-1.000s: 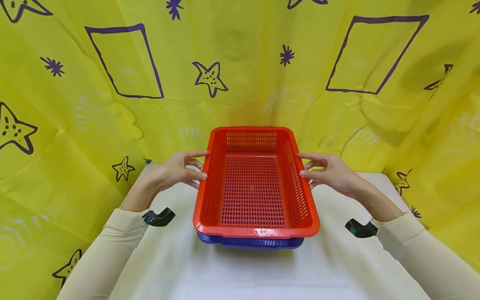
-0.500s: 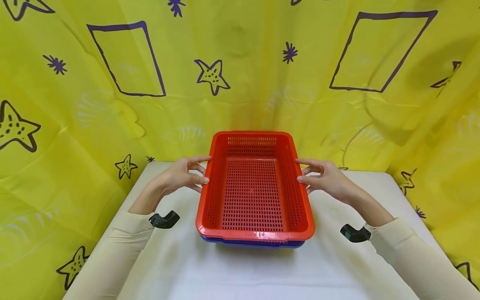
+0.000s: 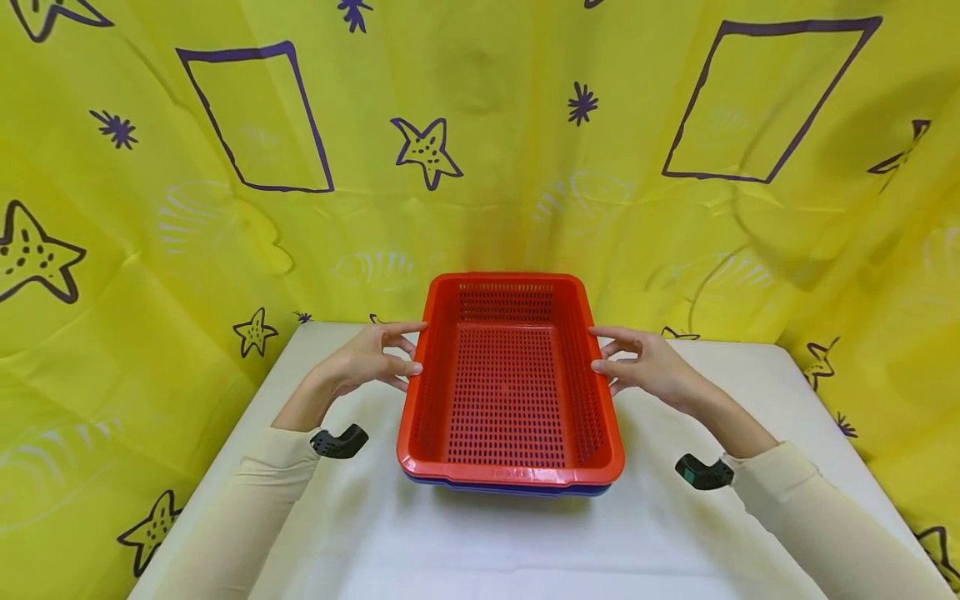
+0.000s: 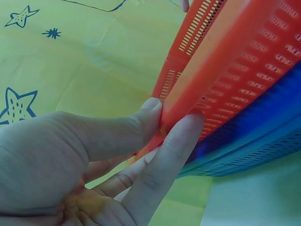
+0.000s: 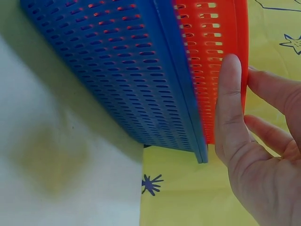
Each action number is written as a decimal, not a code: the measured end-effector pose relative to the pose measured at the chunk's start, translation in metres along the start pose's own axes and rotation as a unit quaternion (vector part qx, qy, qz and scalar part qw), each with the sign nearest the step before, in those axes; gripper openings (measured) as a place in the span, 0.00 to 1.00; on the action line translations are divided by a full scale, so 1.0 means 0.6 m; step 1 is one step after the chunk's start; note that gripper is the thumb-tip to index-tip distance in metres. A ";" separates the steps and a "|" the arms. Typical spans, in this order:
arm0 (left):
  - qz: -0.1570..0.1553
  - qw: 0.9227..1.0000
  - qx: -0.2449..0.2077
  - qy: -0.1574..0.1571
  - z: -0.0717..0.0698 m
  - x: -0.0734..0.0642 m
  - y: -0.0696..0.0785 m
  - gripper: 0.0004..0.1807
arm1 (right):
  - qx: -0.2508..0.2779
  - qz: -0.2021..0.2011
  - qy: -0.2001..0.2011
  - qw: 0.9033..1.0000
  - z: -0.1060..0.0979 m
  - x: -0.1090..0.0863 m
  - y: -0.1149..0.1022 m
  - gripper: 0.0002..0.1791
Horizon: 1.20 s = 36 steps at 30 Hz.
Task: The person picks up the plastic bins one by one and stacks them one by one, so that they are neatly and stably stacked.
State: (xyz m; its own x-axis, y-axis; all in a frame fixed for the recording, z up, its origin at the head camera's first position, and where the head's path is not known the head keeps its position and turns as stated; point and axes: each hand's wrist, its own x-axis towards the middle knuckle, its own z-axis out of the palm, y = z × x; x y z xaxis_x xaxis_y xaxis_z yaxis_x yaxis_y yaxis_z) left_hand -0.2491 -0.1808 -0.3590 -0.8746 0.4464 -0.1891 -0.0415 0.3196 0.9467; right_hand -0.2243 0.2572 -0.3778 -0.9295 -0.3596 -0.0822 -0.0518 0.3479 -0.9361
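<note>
A red perforated plastic basket [image 3: 506,392] sits partly inside a blue basket [image 3: 517,488], its rim standing above the blue one. My left hand [image 3: 371,358] pinches the red basket's left rim, thumb on top and fingers beneath, as the left wrist view shows. On the opposite side my right hand [image 3: 645,367] pinches the right rim with thumb and fingers. In the right wrist view the red wall [image 5: 207,61] rises out of the blue basket [image 5: 122,70], and fingers lie along it. The red basket holds nothing.
Both baskets are over a white table [image 3: 480,550]. A yellow curtain [image 3: 495,225] with drawn stars and frames hangs behind and along both sides. A dark wrist device [image 3: 339,442] sits at the left cuff, another dark device [image 3: 703,472] at the right.
Both hands have lowered the red basket further into the blue one, so less of the blue rim shows at the front. The head view has shifted slightly.
</note>
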 end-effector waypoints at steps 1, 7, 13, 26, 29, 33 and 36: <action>0.000 1.000 0.000 0.000 0.001 0.001 -0.001 0.40 | -0.001 0.003 0.001 1.000 0.001 0.000 0.000 0.36; 0.000 1.000 0.003 0.001 0.005 0.005 -0.010 0.40 | -0.002 0.004 -0.002 1.000 0.002 -0.001 0.006 0.37; -0.006 1.000 0.005 0.005 0.008 0.008 -0.021 0.40 | -0.003 -0.001 -0.006 1.000 0.006 0.001 0.016 0.37; -0.007 1.000 0.003 0.003 0.009 0.012 -0.024 0.40 | -0.013 -0.005 -0.009 1.000 0.007 0.005 0.026 0.37; -0.010 1.000 0.011 0.004 0.009 0.013 -0.022 0.40 | -0.014 -0.004 -0.012 1.000 0.007 0.004 0.022 0.37; -0.008 0.999 0.054 0.003 0.012 0.013 -0.012 0.40 | -0.032 -0.014 -0.022 0.999 0.008 0.004 0.012 0.37; -0.006 0.994 0.105 0.005 0.016 0.012 0.000 0.39 | -0.058 -0.025 -0.029 0.998 0.010 0.004 0.002 0.36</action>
State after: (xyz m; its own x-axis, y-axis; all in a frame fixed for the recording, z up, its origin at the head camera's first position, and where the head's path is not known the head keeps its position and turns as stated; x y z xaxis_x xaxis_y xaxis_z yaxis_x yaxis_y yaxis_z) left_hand -0.2506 -0.1695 -0.3626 -0.8796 0.4336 -0.1957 0.0490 0.4918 0.8694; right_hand -0.2245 0.2515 -0.3813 -0.9021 -0.4276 -0.0586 -0.1430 0.4244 -0.8941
